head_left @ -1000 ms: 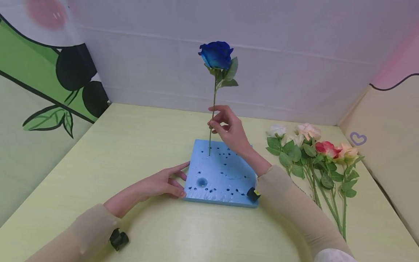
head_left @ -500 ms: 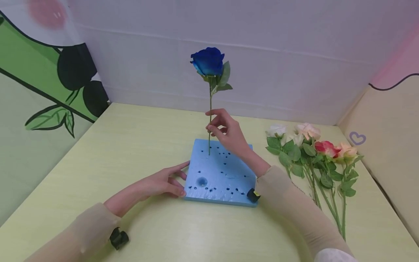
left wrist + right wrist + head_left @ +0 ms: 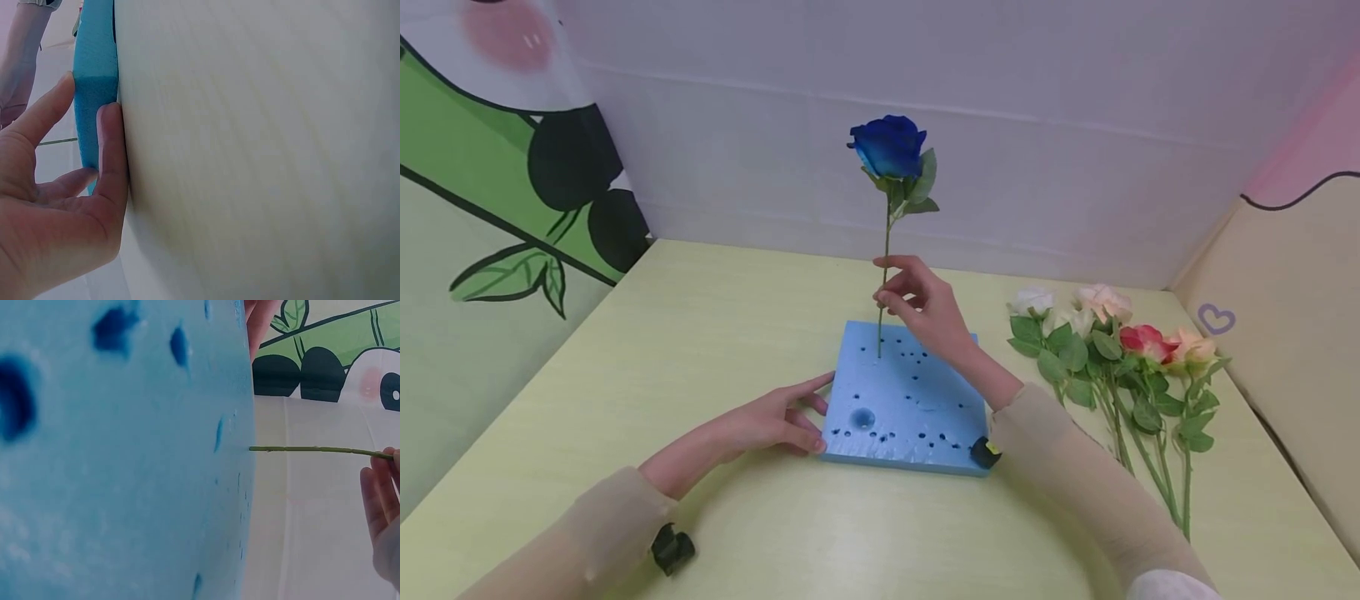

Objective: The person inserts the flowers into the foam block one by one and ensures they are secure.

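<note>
On the pale counter (image 3: 715, 317), we see the right hand (image 3: 925, 308) pinching the blue rose (image 3: 889, 148) upright, stem foot in the foam block (image 3: 917, 408), as the left hand (image 3: 767, 421) lies flat-fingered against its near-left edge.

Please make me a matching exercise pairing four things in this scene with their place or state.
Things:
1. blue rose
2. foam block
3. left hand
4. loose roses

Places or states:
A. lying flat on the table, right of the block
B. standing upright, stem in the block
C. resting against the block's left edge
D. flat on the table, full of holes

Pairs: 1-B, 2-D, 3-C, 4-A
</note>
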Demonstrator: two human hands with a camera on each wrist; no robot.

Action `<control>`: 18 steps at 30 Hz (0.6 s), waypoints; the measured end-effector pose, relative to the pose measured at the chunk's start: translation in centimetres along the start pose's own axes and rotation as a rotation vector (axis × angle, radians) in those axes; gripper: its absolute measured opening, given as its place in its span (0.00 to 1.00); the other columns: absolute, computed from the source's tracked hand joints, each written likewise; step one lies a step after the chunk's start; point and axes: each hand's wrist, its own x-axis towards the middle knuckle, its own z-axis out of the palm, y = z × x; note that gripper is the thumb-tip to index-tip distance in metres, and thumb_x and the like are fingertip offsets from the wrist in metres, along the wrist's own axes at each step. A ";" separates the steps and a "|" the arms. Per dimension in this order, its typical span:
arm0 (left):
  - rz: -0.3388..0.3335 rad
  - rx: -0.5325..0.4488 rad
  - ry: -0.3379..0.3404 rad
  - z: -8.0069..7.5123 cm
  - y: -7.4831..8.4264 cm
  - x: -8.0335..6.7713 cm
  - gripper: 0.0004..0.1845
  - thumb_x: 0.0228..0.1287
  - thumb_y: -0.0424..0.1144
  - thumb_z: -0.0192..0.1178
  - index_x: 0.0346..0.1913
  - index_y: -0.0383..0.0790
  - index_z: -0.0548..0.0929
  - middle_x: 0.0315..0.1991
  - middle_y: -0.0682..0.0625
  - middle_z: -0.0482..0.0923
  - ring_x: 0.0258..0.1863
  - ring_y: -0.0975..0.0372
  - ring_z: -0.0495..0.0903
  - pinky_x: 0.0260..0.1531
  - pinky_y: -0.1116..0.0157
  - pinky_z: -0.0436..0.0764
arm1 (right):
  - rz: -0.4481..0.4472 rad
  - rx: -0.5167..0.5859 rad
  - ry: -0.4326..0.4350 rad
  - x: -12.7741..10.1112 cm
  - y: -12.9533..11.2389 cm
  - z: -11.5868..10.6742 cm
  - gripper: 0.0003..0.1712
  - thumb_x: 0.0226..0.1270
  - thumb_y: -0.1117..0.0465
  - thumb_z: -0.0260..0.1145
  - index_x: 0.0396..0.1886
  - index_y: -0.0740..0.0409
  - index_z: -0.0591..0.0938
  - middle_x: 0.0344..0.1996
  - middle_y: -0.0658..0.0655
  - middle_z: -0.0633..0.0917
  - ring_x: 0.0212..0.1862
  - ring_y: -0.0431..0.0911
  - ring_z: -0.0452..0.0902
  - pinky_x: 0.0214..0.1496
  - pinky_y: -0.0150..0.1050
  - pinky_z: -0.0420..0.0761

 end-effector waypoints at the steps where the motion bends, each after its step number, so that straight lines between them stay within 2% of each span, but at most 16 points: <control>1: 0.001 0.003 0.000 0.0 0.0 0.0 0.51 0.58 0.38 0.71 0.79 0.50 0.51 0.61 0.41 0.67 0.44 0.59 0.83 0.46 0.64 0.84 | 0.004 0.000 0.000 0.0 0.0 0.0 0.24 0.68 0.67 0.64 0.63 0.56 0.75 0.37 0.62 0.87 0.38 0.52 0.86 0.41 0.36 0.85; 7: 0.002 0.009 0.003 -0.2 0.0 0.0 0.51 0.58 0.39 0.71 0.79 0.51 0.51 0.61 0.41 0.68 0.44 0.59 0.83 0.46 0.64 0.84 | 0.016 0.007 -0.001 0.0 -0.1 -0.1 0.27 0.68 0.71 0.63 0.66 0.60 0.73 0.39 0.66 0.87 0.39 0.56 0.86 0.42 0.32 0.85; 18: 0.006 0.005 0.004 -0.1 0.0 0.0 0.51 0.58 0.39 0.71 0.79 0.51 0.51 0.61 0.41 0.68 0.44 0.59 0.83 0.46 0.64 0.84 | 0.042 -0.015 -0.022 -0.6 -0.3 -0.4 0.23 0.70 0.62 0.65 0.63 0.53 0.76 0.42 0.59 0.89 0.42 0.47 0.88 0.44 0.33 0.85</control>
